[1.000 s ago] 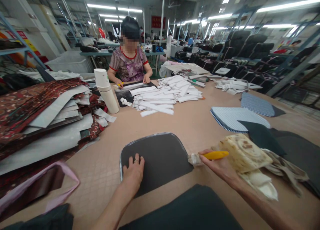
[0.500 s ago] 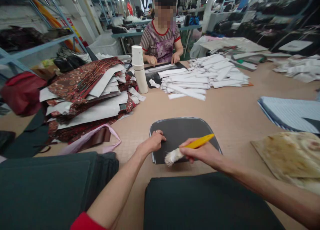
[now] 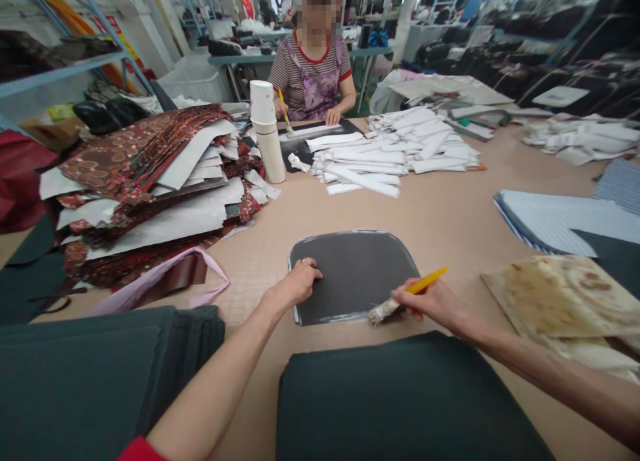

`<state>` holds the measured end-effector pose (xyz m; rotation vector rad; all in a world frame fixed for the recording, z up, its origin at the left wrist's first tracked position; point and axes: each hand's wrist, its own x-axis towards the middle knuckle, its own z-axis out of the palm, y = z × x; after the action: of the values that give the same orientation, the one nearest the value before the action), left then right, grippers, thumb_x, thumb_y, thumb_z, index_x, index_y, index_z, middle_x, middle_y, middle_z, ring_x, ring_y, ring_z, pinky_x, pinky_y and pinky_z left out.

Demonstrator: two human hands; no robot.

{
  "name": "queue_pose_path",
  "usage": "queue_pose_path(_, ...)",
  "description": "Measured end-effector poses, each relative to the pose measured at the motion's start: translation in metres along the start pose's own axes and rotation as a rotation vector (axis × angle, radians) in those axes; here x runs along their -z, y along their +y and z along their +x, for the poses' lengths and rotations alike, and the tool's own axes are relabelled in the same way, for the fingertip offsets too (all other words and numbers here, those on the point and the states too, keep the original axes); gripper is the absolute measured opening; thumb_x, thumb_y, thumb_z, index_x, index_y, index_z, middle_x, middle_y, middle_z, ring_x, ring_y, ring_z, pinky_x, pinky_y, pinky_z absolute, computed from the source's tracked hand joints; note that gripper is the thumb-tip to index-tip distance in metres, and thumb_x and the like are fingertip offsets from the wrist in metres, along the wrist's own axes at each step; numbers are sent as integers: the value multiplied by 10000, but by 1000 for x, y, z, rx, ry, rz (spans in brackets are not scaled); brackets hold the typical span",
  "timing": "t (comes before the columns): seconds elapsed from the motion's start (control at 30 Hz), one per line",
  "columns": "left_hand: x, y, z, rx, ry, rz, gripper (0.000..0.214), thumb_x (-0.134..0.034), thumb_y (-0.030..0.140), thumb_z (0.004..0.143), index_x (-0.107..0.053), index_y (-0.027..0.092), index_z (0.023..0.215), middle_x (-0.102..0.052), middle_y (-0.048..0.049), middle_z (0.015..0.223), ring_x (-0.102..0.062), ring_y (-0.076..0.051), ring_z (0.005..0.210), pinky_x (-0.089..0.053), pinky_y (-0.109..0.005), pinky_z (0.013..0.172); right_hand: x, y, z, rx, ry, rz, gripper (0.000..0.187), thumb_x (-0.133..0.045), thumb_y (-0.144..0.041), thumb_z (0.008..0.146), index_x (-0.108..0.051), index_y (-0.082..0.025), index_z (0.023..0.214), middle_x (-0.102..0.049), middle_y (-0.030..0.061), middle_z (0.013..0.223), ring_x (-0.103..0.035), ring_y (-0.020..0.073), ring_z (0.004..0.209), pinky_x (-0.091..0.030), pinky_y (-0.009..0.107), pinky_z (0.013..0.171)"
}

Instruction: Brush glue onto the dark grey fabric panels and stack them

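Note:
A dark grey panel [image 3: 357, 267] with rounded upper corners lies flat on the table, a wet whitish band along its edges. On its left edge rests my left hand [image 3: 301, 279], a ring on one finger, fingertips pressing the surface without gripping anything. My right hand [image 3: 425, 299] is closed around a paste brush [image 3: 427, 280] with a yellow handle. Its pale, frayed bristles [image 3: 383, 311] touch the panel's lower edge near the right corner. Just below, nearer to me, sits a dark green stack of panels [image 3: 400, 401].
More dark green panels [image 3: 75, 374] are stacked at left, below a patterned fabric pile [image 3: 135, 161]. White strips [image 3: 360, 161] and a stack of paper cups [image 3: 269, 141] stand further back. A co-worker [image 3: 313, 74] sits opposite with another brush. A stained board [image 3: 560, 301] lies at right.
My right hand has moved the brush rightward along the panel's lower edge, which now carries a whitish band. My left hand stays on the left edge. The co-worker's brush has come into view.

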<state>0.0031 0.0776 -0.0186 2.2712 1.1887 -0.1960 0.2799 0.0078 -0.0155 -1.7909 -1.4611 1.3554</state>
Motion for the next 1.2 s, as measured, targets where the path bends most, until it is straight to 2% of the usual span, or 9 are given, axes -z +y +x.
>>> queue_pose_path(0.13,-1,-3,3,-5,7,-5,517,-394,-21,658,-629,104,1101,-502,-148,1250,-437,-225,1197,-305,-368,1046,60,28,-13,-69,124,-104,357,-621,-539,640,-538,-217,509,-521,4,444,-470,129,397,-381,278,433)
queue_pose_path(0.23,-2,-7,7,-16,-1,-16,515,-400,-22,638,-648,122,1065,-520,-131,1222,-451,-226,1173,-324,-365,1028,61,11,-16,-42,154,-104,379,-597,-544,676,-535,-210,508,-523,1,452,-486,123,433,-394,262,461)
queue_pose_path(0.4,-1,-13,9,-31,-25,-29,519,-408,-21,606,-673,160,1013,-545,-96,1194,-470,-222,1143,-350,-352,1004,-36,-53,0,49,-185,151,269,-643,-434,664,-582,-172,642,-542,-24,490,-491,92,430,-391,211,428)
queue_pose_path(0.5,-1,-16,9,-31,-42,-32,569,-406,-26,598,-654,163,1075,-528,-94,1237,-461,-215,1167,-352,-329,1006,-96,-71,13,82,-337,238,204,-641,-356,656,-582,-161,640,-565,-23,518,-499,80,421,-415,203,435)
queue_pose_path(0.6,-3,-17,9,-22,-50,-36,595,-409,-28,596,-636,152,1115,-510,-103,1270,-447,-217,1190,-345,-321,1016,-115,-66,20,89,-348,201,160,-635,-310,645,-582,-160,628,-581,-21,535,-497,79,410,-397,196,408)
queue_pose_path(0.7,-5,-16,9,-13,-40,-35,588,-402,-33,608,-633,138,1121,-492,-115,1287,-437,-213,1203,-329,-317,1029,-88,-46,21,64,-279,129,174,-629,-330,647,-582,-166,612,-543,-34,479,-468,80,385,-367,199,386)
queue_pose_path(1.0,9,-1,10,14,-57,74,522,-385,-53,641,-639,143,1053,-530,-112,1185,-483,-201,1130,-353,-336,1003,89,39,-2,-40,104,-139,313,-621,-459,626,-536,-197,477,-508,-11,431,-448,111,403,-340,250,430)
queue_pose_path(1.1,13,31,16,29,-60,158,411,-398,-19,696,-644,145,982,-549,-122,1128,-526,-226,1060,-424,-373,922,116,37,-9,-12,205,-170,339,-594,-466,665,-521,-199,470,-498,-14,449,-461,114,443,-348,252,467)
queue_pose_path(1.2,7,77,26,-20,-62,215,333,-454,62,758,-610,144,1040,-548,-133,1152,-542,-239,1039,-470,-371,870,121,17,-2,72,333,-67,320,-586,-482,674,-543,-201,526,-497,-22,479,-468,116,477,-360,251,488)
